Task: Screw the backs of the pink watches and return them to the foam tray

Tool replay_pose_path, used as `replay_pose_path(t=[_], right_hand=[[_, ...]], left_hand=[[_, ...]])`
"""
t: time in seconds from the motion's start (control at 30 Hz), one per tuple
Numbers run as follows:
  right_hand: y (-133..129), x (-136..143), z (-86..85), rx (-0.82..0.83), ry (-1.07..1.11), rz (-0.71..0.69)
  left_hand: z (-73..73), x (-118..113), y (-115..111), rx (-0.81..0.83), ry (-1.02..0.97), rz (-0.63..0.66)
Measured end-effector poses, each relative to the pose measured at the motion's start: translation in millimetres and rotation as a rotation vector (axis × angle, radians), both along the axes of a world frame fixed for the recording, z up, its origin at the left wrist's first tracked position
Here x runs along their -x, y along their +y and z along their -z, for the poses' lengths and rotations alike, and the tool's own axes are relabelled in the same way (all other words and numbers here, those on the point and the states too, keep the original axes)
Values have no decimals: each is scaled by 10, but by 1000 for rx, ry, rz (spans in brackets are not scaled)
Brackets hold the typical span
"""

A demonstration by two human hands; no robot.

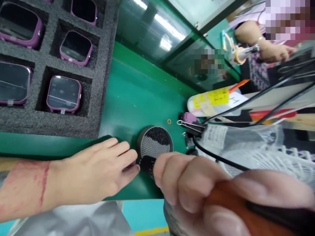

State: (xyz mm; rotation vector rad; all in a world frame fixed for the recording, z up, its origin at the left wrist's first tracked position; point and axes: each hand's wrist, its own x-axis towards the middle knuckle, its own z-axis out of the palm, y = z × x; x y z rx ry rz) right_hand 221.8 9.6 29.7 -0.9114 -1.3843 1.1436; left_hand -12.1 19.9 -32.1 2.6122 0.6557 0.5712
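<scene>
While the foam tray (pixel 100 85) stands left of the round tin (pixel 139 144), its edge leaves a strip of bare green table (pixel 128 95) between them, bounded behind the tin by a glass panel (pixel 157 36). Purple-rimmed watches (pixel 64 93) sit in the tray's wells. Just left of the tin, near the table's front edge, the left hand (pixel 98 173) has its fingers curled toward the thumb; a dark purplish sliver (pixel 130 166) shows between them, but I cannot tell whether it is gripped. To the tin's right and behind, a white bottle (pixel 208 98) bears a yellow label; right of the tin, a plastic bag (pixel 246 137) carries a white one, its print too blurred to read. In front and to the tin's right, the right hand (pixel 209 173) is clamped around a tool (pixel 233 203), its handle orange-brown and black, its black tip just beside the tin's near rim.
</scene>
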Motion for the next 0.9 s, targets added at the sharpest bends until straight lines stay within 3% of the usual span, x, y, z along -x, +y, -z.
replay_pose_path(t=[0.13,0.37,0.5,0.63,0.73,0.9], right_hand=[[141,-21,21,-112,211,110],[283,-70,121,-58,150,49],[269,-46,152,-39,133,32],[269,-40,166,-61,120,9],[252,-60,140,-61,84,-4],[172,-118,29,75,-47,76]], left_hand=[[11,27,-2,10,4,68],[-46,71,19,24,-92,20],[12,63,-17,26,-46,-50],[72,57,-38,12,-23,-39],[59,45,-18,7,-43,-22],[36,28,9,53,-6,22]])
